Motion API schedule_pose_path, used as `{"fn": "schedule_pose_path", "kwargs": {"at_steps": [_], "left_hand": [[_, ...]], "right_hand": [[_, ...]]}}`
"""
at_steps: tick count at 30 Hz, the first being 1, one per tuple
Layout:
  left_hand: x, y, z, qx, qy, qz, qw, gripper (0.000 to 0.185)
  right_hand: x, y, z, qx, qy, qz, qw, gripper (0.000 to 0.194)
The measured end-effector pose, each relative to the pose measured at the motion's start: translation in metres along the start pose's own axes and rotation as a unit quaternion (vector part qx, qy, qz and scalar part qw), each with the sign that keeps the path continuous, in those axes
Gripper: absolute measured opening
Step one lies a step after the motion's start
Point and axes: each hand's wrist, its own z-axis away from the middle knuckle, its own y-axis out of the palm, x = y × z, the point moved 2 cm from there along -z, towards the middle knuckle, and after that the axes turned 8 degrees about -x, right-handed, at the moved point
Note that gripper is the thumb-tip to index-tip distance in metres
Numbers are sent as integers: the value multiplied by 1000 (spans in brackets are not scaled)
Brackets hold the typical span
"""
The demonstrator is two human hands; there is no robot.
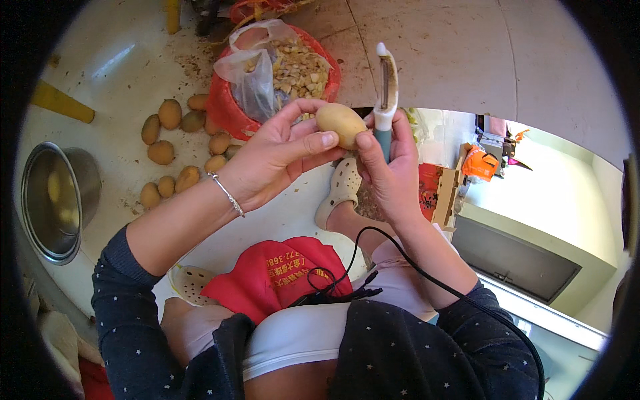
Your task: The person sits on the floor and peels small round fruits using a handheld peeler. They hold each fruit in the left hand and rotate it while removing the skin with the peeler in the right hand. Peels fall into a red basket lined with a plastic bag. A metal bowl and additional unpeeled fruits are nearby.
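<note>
My left hand (280, 155) holds a pale, peeled-looking potato (341, 125) between thumb and fingers, with a bracelet at the wrist. At the potato's right end, the thumb of my right hand (392, 160) touches it. That same hand grips a peeler (385, 107) by its grey-green handle, its white head and metal blade pointing up. Beyond my left hand stands a red bag (217, 97) lined with clear plastic and holding peelings (302, 70). Several brown unpeeled potatoes (170, 114) lie on the floor to the left of the bag.
A steel pot (82, 190), its inside partly visible, is at the far left. Yellow legs (62, 101) rest on the floor behind it. A black cable (430, 272) crosses my right forearm. A red cloth (270, 275) lies near my lap. Cardboard (448, 192) and an orange bag (480, 162) are at right.
</note>
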Motion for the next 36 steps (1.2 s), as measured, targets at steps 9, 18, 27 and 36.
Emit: {"fn": "schedule_pose_path", "kwargs": {"at_steps": [9, 18, 27, 36], "left_hand": [[-20, 5, 7, -19, 28, 3, 999, 48], [-24, 4, 3, -38, 32, 118, 992, 38], [-39, 1, 3, -12, 60, 96, 993, 42], [-46, 8, 4, -27, 106, 40, 993, 43]], "right_hand": [[4, 13, -9, -9, -167, 113, 979, 38], [10, 20, -31, -18, -181, 150, 972, 28], [23, 34, -47, 37, -62, 24, 997, 24], [33, 41, -48, 15, -87, 60, 994, 26]]}}
